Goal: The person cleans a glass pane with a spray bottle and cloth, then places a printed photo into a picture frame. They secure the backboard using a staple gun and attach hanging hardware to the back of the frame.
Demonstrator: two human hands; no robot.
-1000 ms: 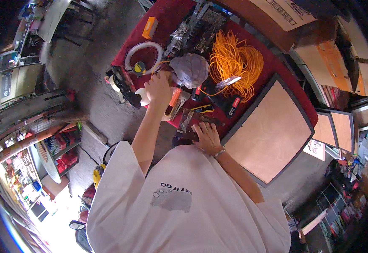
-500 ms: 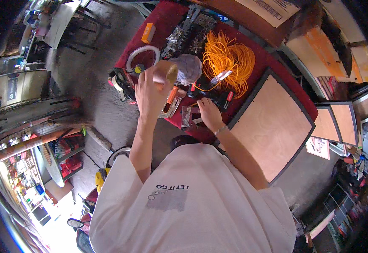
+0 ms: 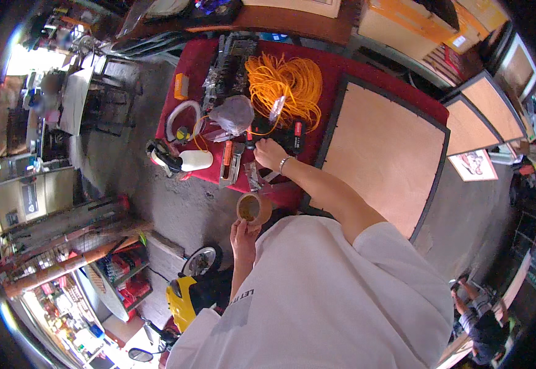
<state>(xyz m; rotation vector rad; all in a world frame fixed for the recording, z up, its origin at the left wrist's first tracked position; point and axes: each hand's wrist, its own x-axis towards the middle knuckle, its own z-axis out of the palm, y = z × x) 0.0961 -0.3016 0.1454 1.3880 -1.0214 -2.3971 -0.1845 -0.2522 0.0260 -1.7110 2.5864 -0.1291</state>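
My left hand [image 3: 243,235] holds a small tan cup [image 3: 253,210] with dark liquid in it, raised close to my chest, off the table. My right hand [image 3: 270,154] rests on the red-covered table [image 3: 366,72] among small tools, touching dark items near a black-and-red tool [image 3: 294,136]; whether it grips anything is unclear. A heap of orange cord [image 3: 285,83] lies just beyond that hand. A crumpled grey plastic bag [image 3: 233,114] sits to the left of it.
A large brown board in a dark frame [image 3: 383,150] lies on the table's right side. A white hose coil [image 3: 182,120], a white-bodied power tool [image 3: 182,161] and a black parts tray [image 3: 226,71] sit at left. Concrete floor, a yellow vehicle [image 3: 188,295] and shelves lie below left.
My left hand has come off the table's left side and drawn back toward my body with the cup. The view has tilted, so the table sits higher. My right hand stays among the tools.
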